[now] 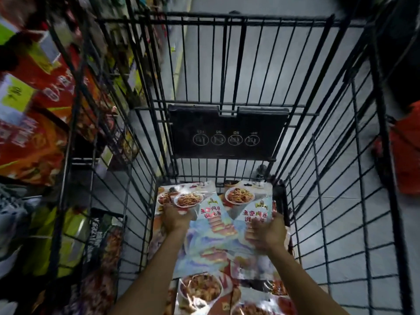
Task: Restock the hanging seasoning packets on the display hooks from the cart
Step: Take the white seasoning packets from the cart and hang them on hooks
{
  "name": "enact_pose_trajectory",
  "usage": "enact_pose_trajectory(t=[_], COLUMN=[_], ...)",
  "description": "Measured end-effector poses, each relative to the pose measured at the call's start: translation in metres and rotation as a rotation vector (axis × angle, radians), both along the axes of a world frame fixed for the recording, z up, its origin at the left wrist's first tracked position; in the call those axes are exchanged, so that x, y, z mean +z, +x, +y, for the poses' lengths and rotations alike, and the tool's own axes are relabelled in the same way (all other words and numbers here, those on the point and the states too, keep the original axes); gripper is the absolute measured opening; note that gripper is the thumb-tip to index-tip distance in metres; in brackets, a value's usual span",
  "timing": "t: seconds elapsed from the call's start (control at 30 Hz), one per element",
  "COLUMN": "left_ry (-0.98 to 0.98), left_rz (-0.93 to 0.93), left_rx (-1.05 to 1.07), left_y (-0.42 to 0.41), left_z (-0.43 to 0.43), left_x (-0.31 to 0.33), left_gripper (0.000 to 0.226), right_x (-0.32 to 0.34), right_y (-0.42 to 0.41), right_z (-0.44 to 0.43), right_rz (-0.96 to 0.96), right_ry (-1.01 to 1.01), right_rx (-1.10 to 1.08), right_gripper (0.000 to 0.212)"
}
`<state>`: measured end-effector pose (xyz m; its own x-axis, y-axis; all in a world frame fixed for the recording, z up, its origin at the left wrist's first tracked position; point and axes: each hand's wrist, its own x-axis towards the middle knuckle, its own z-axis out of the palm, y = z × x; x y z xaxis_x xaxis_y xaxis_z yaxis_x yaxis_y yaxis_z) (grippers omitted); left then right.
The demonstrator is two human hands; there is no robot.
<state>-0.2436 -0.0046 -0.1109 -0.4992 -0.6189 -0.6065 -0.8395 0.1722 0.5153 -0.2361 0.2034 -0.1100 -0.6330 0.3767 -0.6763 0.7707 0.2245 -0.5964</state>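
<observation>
Head view down into a black wire shopping cart (272, 19). At 9 o'clock: blurred store shelves (34, 110) w/ red and orange packs; no display hooks can be made out there. At 7 o'clock the left hand (175, 218) clenches the edge of a seasoning packet (188, 198) showing a noodle dish. At 6 o'clock, a loose pile of packets (204, 289) lies on the cart floor. At 5 o'clock the right hand (267, 233) grasps a matching second packet (241, 196); its fingers are blurred. At 3 o'clock, outside the cart: an orange-red object (406, 151). Progress, approx: pick-up stage. Nothing shows as hung; pile left to stock.
</observation>
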Motion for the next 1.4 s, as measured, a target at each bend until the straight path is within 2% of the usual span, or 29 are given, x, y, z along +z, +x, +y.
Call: enact_pose_trajectory(t=[0.13, 0.2, 0.23, 0.33, 0.37, 0.43, 0.5, 0.6, 0.73, 0.87, 1.07, 1.23, 1.33, 1.4], left_ry=[0.109, 0.188, 0.232, 0.363, 0.429, 0.547, 0.583, 0.507, 0.398, 0.314, 0.197, 0.159, 0.030, -0.063], left_rz=[0.051, 0.068, 0.066, 0.075, 0.070, 0.057, 0.070, 0.117, 0.248, 0.404, 0.641, 0.835, 0.929, 0.995], left_rx=[0.153, 0.218, 0.247, 0.282, 0.279, 0.258, 0.243, 0.153, 0.075, 0.032, 0.033, 0.101, 0.173, 0.243], left_y=[-0.005, -0.005, -0.005, -0.005, -0.006, -0.004, 0.001, 0.017, 0.041, 0.065, 0.128, 0.218, 0.288, 0.340], left_z=[0.002, 0.003, 0.004, 0.005, 0.004, 0.003, -0.001, -0.008, -0.014, -0.018, -0.030, -0.040, -0.043, -0.041], left_x=[-0.005, -0.009, -0.011, -0.007, -0.008, -0.005, 0.001, 0.016, 0.056, 0.121, 0.237, 0.336, 0.391, 0.427], left_gripper=[0.071, 0.081, 0.078, 0.039, 0.037, 0.040, 0.043, 0.036, 0.025, 0.020, 0.030, 0.036, 0.028, 0.036], right_x=[0.002, 0.002, 0.002, 0.006, 0.009, 0.012, 0.018, 0.035, 0.076, 0.130, 0.222, 0.306, 0.358, 0.391], right_y=[-0.005, -0.007, -0.008, -0.007, -0.006, -0.003, 0.004, 0.018, 0.038, 0.056, 0.076, 0.113, 0.145, 0.170], right_z=[0.000, 0.001, 0.001, -0.003, -0.003, -0.003, 0.000, 0.007, 0.015, 0.025, 0.025, 0.014, 0.002, -0.008], right_rz=[-0.020, 0.023, 0.041, 0.033, 0.019, -0.022, -0.023, 0.046, 0.128, 0.282, 0.395, 0.507, 0.565, 0.598], right_ry=[-0.100, -0.104, -0.103, -0.126, -0.161, -0.227, -0.230, -0.152, -0.189, -0.185, -0.338, -0.420, -0.538, -0.589], right_rx=[-0.087, -0.080, -0.062, 0.007, 0.015, 0.002, -0.013, -0.025, -0.047, 0.049, 0.142, 0.348, 0.468, 0.549], right_gripper=[0.009, 0.012, 0.011, 0.007, 0.006, 0.019, 0.027, 0.013, 0.001, 0.008, 0.013, 0.023, 0.021, 0.021])
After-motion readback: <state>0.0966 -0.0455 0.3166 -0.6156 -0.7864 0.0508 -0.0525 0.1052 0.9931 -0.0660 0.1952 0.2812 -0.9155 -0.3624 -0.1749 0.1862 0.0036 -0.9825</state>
